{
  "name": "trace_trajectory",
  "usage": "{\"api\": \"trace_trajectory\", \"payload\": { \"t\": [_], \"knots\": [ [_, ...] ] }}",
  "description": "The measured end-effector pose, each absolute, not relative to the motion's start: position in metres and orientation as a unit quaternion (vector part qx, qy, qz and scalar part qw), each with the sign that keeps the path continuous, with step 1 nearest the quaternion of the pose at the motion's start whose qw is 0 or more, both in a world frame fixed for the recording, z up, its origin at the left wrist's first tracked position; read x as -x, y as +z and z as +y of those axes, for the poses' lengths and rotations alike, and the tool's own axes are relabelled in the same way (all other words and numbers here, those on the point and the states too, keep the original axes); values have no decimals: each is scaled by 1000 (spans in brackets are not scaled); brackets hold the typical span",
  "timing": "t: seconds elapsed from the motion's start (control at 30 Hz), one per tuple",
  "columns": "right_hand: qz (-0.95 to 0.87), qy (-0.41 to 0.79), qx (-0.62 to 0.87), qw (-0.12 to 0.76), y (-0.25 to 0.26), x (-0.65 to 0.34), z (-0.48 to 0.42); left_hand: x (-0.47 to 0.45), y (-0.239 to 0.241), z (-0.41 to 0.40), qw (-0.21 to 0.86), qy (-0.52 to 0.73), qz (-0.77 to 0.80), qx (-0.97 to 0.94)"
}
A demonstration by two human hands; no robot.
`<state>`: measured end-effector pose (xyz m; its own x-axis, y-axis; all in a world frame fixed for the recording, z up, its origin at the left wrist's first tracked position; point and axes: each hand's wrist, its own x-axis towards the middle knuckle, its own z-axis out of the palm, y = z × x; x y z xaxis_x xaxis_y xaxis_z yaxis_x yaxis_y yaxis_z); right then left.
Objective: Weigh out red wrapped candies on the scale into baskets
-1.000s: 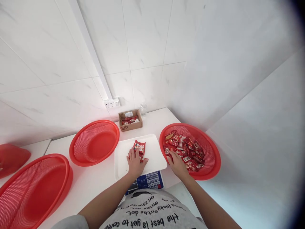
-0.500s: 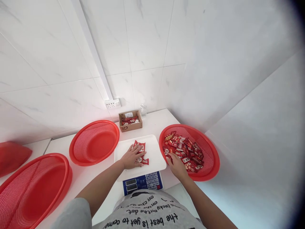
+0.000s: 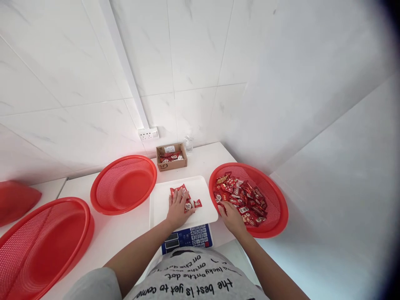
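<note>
My left hand [image 3: 177, 211] lies flat with its fingers stretched over several red snack packets [image 3: 188, 206] on the white tray of a scale [image 3: 159, 212], partly covering them. A small red packet [image 3: 198, 203] rests on the tray just right of my fingers. At the near left side of a red mesh basket [image 3: 279, 208], my right hand [image 3: 233, 216] has its fingers bent and closed on a red packet, mostly hidden by the fingers. Many more red packets [image 3: 243, 200] are heaped in that basket. The scale's blue keypad [image 3: 196, 237] sits below the tray.
Two red mesh baskets [image 3: 123, 185] stand to the left, the nearer one large [image 3: 40, 246]. A red bag-like object [image 3: 18, 200] is at the far left. Behind the tray are a small cardboard box [image 3: 171, 166] holding red packets and a clear container [image 3: 188, 143], close to the wall.
My left hand has turned, its fingers now pointing farther away from me, and the packets beneath have shifted. One small packet now lies apart to their right. My right hand stays at the basket.
</note>
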<state>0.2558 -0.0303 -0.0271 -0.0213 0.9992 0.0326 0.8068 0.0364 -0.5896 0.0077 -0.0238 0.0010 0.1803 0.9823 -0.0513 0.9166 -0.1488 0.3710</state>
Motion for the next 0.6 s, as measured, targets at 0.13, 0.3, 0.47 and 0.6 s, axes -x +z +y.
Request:
{"api": "trace_trajectory", "payload": {
  "t": [0.13,0.3,0.47,0.6],
  "knots": [
    [-697,177,648,252,-26,-257,-31,14,3,-17,164,88,585,-789],
    [-762,130,570,280,-10,-242,-38,40,7,-9,201,60,531,-821],
    [-802,187,515,238,0,-207,-33,51,11,-6,224,36,508,-831],
    [-813,215,503,199,-1,-186,-21,50,12,-7,226,35,515,-826]
  ]
}}
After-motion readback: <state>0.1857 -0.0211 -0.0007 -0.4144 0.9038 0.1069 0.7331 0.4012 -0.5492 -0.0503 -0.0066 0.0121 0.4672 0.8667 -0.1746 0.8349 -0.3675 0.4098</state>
